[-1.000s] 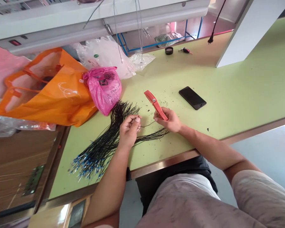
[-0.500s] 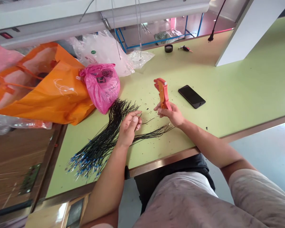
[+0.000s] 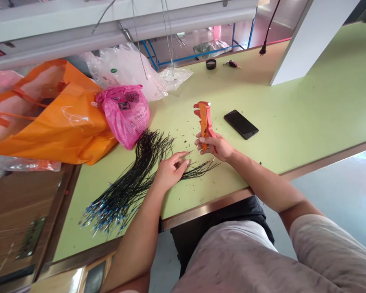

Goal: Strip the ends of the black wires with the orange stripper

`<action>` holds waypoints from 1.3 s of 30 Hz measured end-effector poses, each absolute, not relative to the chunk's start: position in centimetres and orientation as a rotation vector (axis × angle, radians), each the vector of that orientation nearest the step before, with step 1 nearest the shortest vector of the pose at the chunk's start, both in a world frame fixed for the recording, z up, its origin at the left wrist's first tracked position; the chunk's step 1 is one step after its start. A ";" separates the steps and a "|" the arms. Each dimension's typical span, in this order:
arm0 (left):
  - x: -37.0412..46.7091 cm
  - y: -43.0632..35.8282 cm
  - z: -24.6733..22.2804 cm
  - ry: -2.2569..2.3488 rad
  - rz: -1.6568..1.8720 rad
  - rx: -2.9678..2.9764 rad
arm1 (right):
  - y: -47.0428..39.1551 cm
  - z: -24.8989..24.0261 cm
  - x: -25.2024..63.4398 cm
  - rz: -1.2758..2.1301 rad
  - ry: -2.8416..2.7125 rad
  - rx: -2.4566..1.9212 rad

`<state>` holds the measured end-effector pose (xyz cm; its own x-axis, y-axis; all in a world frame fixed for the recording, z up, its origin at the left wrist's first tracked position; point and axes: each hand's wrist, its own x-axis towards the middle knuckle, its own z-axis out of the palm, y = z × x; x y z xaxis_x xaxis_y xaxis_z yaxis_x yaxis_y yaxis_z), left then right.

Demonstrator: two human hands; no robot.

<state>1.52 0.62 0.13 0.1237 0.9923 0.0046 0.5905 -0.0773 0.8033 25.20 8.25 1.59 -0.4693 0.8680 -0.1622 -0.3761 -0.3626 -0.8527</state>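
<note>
The right hand (image 3: 215,145) grips the orange wire stripper (image 3: 205,119) upright beside the phone (image 3: 240,124). The left hand (image 3: 170,171) pinches one black wire (image 3: 187,154) above the wire bundle (image 3: 131,179); a loose pinch could let it slip, or snag neighbouring strands.

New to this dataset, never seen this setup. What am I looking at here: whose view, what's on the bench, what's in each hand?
There is no machine: one head-worn camera looks down at a person's two bare hands over a green table. The right hand grips an orange wire stripper, upright. The left hand pinches a single thin wire and rests on a bundle of black wires with blue ends. Nearby lie a black phone, a pink bag and an orange bag.
</note>
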 end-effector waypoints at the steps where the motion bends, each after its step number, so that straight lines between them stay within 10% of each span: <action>1: 1.6 0.6 0.1 1.560 0.799 1.837 | 8.2 1.6 25.2 1.920 -0.995 -0.798; 11: 1.6 0.8 1.1 1.680 1.149 2.168 | 8.1 1.9 25.2 1.922 -1.006 -0.819; 22: -1.1 1.2 0.9 1.512 0.569 2.153 | 8.1 2.1 25.3 1.904 -0.994 -0.827; 39: -4.1 3.3 -1.0 2.163 0.688 1.927 | 8.0 1.7 25.5 1.685 -1.522 -0.891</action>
